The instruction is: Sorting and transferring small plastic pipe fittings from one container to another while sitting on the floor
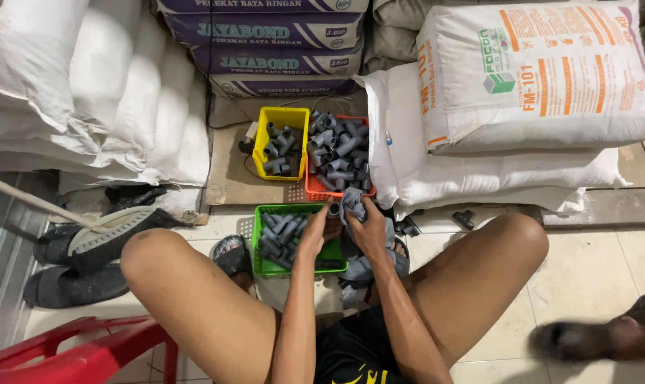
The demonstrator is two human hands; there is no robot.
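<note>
Along the bottom edge of the frame, bare knees spread wide over a pale tiled floor point(585, 277), with a red plastic stool point(80, 352) at lower left and a dark sandal point(600, 338) at lower right. Just above centre-bottom, two forearms reaching up toward mid-frame. Left hand point(314, 231) hovering over the right rim of a green basket point(265, 264), fingers curled loosely around a grey pipe fitting point(334, 209), though hard to tell how firmly. Right hand point(368, 226) beside it, fingers clamped on a grey cloth point(351, 201) bunched against that same fitting; more of the cloth trailing down below the wrists. Green basket filled with grey pipe fittings point(279, 231), sitting on the floor just left of the hands. At left, dark worn shoes point(73, 284) and a sandal with a pale ribbed sole point(112, 227). Higher in the frame, a yellow basket point(283, 114) with a few fittings, touching an orange basket point(315, 190) heaped with many more. Furthest up, white sacks point(87, 85) stacked at upper left, purple-banded bags point(265, 43) at top centre, and large white sacks with orange printing point(536, 78) at upper right.
</note>
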